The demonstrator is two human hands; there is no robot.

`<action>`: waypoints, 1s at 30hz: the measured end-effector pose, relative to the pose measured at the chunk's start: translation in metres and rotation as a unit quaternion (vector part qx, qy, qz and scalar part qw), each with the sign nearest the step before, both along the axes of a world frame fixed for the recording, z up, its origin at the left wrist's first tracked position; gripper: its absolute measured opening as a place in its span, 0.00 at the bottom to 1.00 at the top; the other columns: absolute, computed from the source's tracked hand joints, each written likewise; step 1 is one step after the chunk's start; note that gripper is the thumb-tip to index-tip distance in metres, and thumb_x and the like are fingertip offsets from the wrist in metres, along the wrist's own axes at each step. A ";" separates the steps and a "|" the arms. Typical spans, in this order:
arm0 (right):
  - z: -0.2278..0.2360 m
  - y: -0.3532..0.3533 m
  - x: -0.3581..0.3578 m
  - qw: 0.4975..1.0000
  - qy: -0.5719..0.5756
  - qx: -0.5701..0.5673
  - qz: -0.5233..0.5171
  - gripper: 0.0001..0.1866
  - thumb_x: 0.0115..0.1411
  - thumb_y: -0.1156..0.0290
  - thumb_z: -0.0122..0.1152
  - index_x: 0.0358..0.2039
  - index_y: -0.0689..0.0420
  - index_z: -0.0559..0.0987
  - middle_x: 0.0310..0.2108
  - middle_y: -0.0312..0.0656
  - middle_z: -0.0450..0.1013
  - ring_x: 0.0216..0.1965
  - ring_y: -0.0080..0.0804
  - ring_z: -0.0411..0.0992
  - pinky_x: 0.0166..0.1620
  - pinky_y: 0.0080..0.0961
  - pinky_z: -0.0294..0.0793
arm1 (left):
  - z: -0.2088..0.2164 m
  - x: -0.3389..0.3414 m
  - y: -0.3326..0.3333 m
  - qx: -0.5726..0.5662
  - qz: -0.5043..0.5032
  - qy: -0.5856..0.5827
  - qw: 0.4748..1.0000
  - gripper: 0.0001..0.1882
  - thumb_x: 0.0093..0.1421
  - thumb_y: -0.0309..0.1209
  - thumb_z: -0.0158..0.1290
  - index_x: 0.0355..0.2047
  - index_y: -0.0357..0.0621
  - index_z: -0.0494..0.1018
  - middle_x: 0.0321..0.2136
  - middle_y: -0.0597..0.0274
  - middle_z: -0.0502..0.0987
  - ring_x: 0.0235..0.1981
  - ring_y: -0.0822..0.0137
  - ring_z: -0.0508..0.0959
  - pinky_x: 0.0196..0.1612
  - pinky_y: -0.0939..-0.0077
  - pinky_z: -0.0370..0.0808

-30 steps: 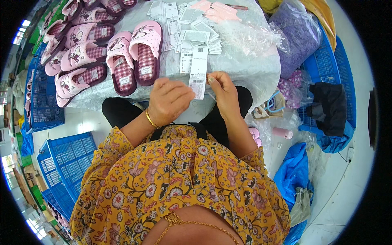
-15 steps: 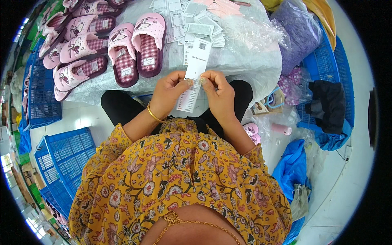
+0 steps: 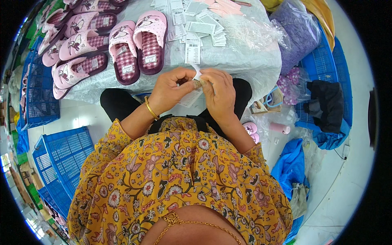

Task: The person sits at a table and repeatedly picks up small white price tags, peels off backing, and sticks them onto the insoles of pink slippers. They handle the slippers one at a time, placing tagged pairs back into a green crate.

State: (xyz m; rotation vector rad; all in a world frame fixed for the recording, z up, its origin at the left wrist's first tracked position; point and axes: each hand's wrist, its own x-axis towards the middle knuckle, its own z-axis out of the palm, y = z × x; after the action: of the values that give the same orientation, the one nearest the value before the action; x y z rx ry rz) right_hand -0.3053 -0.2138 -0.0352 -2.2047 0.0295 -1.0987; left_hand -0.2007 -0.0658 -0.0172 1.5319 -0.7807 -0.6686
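Note:
Both hands pinch one long white printed paper tag [image 3: 190, 98] at the table's front edge, above my lap. My left hand [image 3: 173, 87] has thumb and fingertips closed on its left side; my right hand [image 3: 217, 87] closes on the right side, almost touching the left. The tag is bent at the fingertips: a narrow white part juts up between them, and the printed lower part slants down below. My fingers hide its middle. Just beyond lies another printed tag [image 3: 192, 51]. A pair of pink slippers [image 3: 150, 45] with plaid insoles stands left of the hands.
More pink slippers [image 3: 81, 67] crowd the table's left side. Loose tags [image 3: 200, 27] and peach-coloured cards [image 3: 224, 7] lie at the back on plastic sheeting [image 3: 249, 53]. Blue crates flank me, one at the left [image 3: 67, 151], one at the right [image 3: 343, 81]. A purple bagged bundle [image 3: 296, 34] sits right.
The tag was stretched out flat, its upper end rising well above my fingers; now it is folded at my fingertips. My hands have drawn closer together, and the tag lying beyond shows more.

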 end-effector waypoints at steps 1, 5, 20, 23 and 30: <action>0.000 0.002 0.000 1.000 -0.003 0.010 -0.002 0.09 0.56 0.76 0.64 0.38 0.57 0.77 0.38 0.42 0.77 0.39 0.44 0.74 0.43 0.36 0.71 | 0.000 -0.001 -0.001 -0.008 0.004 0.012 1.000 0.09 0.60 0.23 0.59 0.42 0.37 0.77 0.33 0.72 0.77 0.34 0.82 0.72 0.38 0.86 0.70; -0.001 0.008 -0.004 0.996 0.022 0.089 -0.009 0.06 0.62 0.75 0.62 0.39 0.59 0.77 0.34 0.44 0.76 0.36 0.40 0.75 0.39 0.29 0.74 | -0.002 -0.002 -0.003 -0.016 0.031 0.003 0.999 0.11 0.59 0.25 0.61 0.42 0.38 0.77 0.33 0.72 0.77 0.34 0.82 0.72 0.37 0.86 0.70; 0.001 -0.005 0.003 0.977 0.084 0.191 -0.030 0.07 0.63 0.74 0.62 0.40 0.62 0.79 0.34 0.41 0.77 0.32 0.24 0.74 0.39 0.20 0.73 | -0.018 0.013 -0.016 0.026 0.038 0.086 0.995 0.10 0.63 0.31 0.58 0.39 0.36 0.78 0.30 0.69 0.80 0.30 0.83 0.73 0.33 0.86 0.71; 0.003 -0.011 -0.003 0.943 0.129 0.305 -0.037 0.08 0.62 0.75 0.63 0.41 0.61 0.79 0.35 0.40 0.77 0.33 0.21 0.74 0.39 0.19 0.73 | -0.022 0.015 -0.017 0.020 0.062 0.041 0.997 0.11 0.63 0.32 0.58 0.38 0.36 0.78 0.29 0.68 0.80 0.29 0.82 0.73 0.33 0.84 0.71; 0.016 0.005 -0.004 0.913 0.181 0.365 -0.029 0.15 0.58 0.75 0.66 0.45 0.64 0.78 0.31 0.40 0.79 0.29 0.16 0.73 0.34 0.16 0.73 | -0.017 0.011 -0.016 0.019 0.071 -0.050 0.996 0.09 0.63 0.30 0.57 0.37 0.37 0.78 0.28 0.64 0.80 0.27 0.80 0.74 0.31 0.81 0.72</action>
State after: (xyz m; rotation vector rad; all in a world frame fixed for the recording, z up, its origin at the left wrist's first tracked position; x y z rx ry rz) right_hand -0.3090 -0.2089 -0.0188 -1.6831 0.5759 -0.5481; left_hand -0.1898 -0.0816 -0.0341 1.6481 -0.7298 -0.5073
